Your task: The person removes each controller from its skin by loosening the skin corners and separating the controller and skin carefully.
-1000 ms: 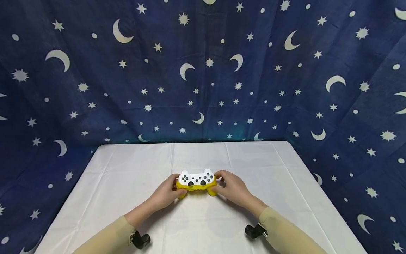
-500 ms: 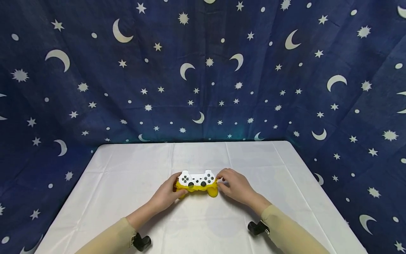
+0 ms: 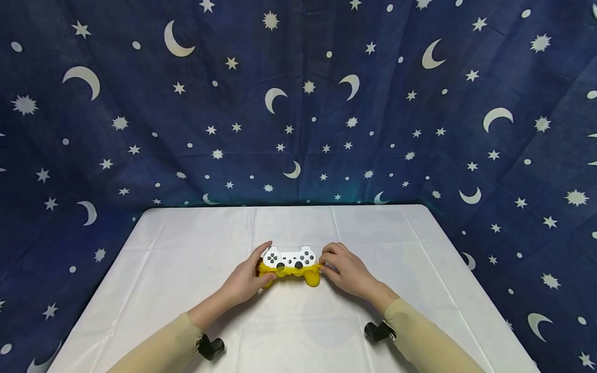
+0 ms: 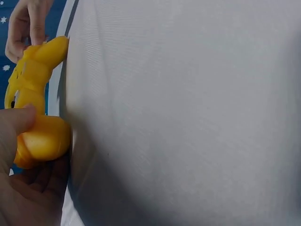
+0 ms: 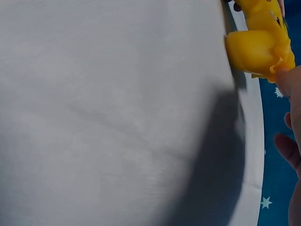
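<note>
So the right hand (image 3: pixel 345 272) has the edge of the yellow cover (image 3: pixel 311 277) pinched between thumb and fingers, at the right end of the white controller (image 3: pixel 290 255). At the controller's left end, the left hand (image 3: pixel 244 280) is wrapped round the covered handle, thumb on the near side. The yellow sits over the controller's lower part and handles, while the white face with its buttons shows above it. Can't tell if the controller is actually touching the white tablecloth (image 3: pixel 186 233) below it. Nearer the wearer than the controller, each beige sleeve (image 3: pixel 160 344) has a black gadget (image 3: pixel 211 348) near its cuff. Beyond the controller and tablecloth hangs a blue curtain (image 3: pixel 298 119) covered in moons and stars.
</note>
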Tool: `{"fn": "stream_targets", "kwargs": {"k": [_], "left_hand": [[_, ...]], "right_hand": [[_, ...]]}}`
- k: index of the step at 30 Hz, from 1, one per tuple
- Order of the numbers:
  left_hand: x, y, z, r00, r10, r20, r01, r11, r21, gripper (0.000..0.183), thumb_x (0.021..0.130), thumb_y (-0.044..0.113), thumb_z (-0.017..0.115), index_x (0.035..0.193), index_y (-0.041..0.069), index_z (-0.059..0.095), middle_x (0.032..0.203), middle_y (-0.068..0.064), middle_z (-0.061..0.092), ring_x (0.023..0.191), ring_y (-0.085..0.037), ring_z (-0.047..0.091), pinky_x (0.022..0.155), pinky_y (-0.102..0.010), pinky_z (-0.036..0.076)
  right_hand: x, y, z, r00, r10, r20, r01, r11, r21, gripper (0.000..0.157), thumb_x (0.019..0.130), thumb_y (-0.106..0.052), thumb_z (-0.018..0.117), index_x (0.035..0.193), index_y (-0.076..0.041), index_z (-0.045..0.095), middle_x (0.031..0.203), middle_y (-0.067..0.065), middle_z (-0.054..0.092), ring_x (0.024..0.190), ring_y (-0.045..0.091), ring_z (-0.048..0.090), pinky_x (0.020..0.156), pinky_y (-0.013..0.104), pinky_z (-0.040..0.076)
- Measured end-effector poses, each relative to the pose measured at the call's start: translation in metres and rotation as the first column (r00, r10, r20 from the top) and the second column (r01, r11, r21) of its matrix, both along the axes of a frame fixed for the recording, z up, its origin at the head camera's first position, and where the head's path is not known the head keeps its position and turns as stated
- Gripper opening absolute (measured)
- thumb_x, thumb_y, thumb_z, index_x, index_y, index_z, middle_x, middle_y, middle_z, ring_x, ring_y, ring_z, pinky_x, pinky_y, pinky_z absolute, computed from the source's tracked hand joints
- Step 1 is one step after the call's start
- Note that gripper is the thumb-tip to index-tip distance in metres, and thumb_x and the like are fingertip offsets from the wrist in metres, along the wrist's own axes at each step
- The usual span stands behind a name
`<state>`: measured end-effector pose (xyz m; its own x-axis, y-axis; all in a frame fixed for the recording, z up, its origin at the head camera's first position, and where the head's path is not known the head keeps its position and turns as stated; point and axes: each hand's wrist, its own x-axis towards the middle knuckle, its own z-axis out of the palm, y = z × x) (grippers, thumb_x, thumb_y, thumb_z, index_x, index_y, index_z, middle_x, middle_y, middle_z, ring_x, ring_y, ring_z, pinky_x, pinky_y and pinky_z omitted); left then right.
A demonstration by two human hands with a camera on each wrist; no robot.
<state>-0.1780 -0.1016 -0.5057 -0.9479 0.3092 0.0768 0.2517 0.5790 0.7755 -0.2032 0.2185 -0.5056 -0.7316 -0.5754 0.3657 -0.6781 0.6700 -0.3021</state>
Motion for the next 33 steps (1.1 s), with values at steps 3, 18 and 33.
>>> {"fn": "stream_targets", "kwargs": {"k": [3, 18, 33], "left_hand": [[-0.002, 0.001, 0.001, 1.0, 0.009, 0.007, -0.009, 1.0, -0.011, 0.085, 0.092, 0.027, 0.079, 0.161, 0.033, 0.029, 0.12, -0.002, 0.067, 0.101, -0.014, 0.061, 0.092, -0.043, 0.048], [-0.008, 0.004, -0.004, 0.996, 0.075, 0.054, -0.077, 0.996, 0.053, 0.079, 0.09, 0.027, 0.081, 0.154, 0.016, 0.036, 0.118, -0.007, 0.068, 0.086, -0.013, 0.061, 0.076, -0.034, 0.051], [0.003, -0.016, -0.01, 0.997, -0.03, 0.073, 0.025, 0.997, 0.066, 0.077, 0.084, 0.014, 0.086, 0.147, 0.014, 0.042, 0.136, -0.007, 0.057, 0.111, -0.017, 0.061, 0.097, -0.036, 0.05]], "right_hand": [[0.003, 0.002, -0.003, 1.0, 0.023, -0.021, -0.023, 1.0, -0.003, 0.009, 0.093, -0.018, 0.078, 0.098, -0.023, 0.072, 0.109, -0.007, 0.058, 0.1, 0.012, 0.051, 0.086, 0.034, 0.049], [0.02, 0.005, -0.014, 0.999, 0.041, -0.012, -0.04, 0.998, 0.053, 0.009, 0.091, -0.022, 0.08, 0.094, -0.026, 0.072, 0.109, -0.01, 0.059, 0.103, 0.011, 0.052, 0.088, 0.035, 0.048], [0.03, -0.004, -0.011, 0.937, -0.202, 0.285, 0.208, 0.978, 0.01, 0.046, 0.084, -0.033, 0.086, 0.122, -0.019, 0.064, 0.117, -0.007, 0.065, 0.108, 0.012, 0.057, 0.095, 0.038, 0.05]]}}
